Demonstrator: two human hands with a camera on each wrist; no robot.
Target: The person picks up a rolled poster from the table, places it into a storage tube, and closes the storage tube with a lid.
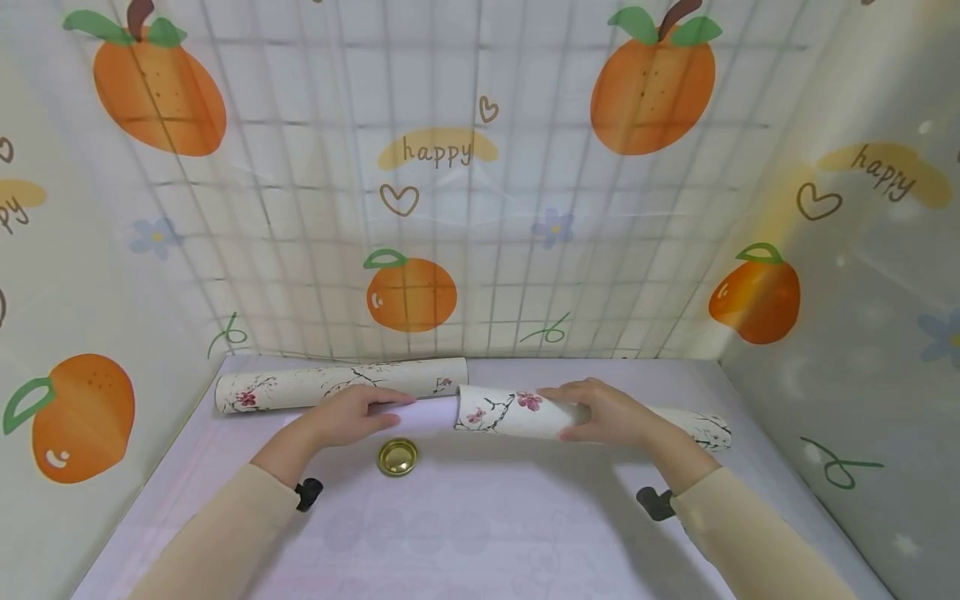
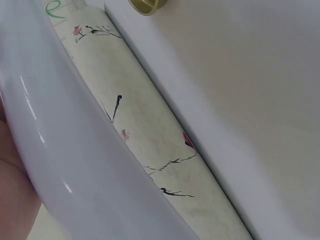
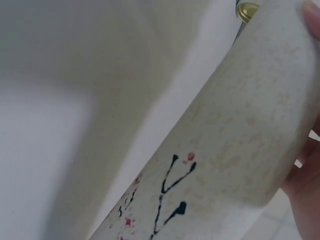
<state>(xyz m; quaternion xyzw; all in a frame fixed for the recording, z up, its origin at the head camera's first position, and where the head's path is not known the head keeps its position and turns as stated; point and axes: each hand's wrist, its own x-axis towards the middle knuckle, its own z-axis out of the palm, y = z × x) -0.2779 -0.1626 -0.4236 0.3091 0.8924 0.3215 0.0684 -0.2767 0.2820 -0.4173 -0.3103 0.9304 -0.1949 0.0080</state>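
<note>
From my station I see the left hand (image 1: 341,418) at a glossy pale lavender curved sheet (image 1: 433,414), thumb and fingers pinching it between them. The right hand (image 1: 611,414) grips a cream paper roll printed with pink blossoms and dark branches (image 1: 495,412), fingers over the top and thumb on the near side. The lavender sheet lies at this roll's left end; I cannot tell whether it runs inside.

A second cream blossom-print roll (image 1: 300,387) lies along the back of the lavender-covered table (image 1: 480,533), its right end just behind the left end of the gripped roll; I cannot tell if they touch.

The one container-like thing I have is a small round gold metal dish (image 1: 397,457), flat on the table near the left thumb, its shiny gold inside facing up within a raised rim.
</note>
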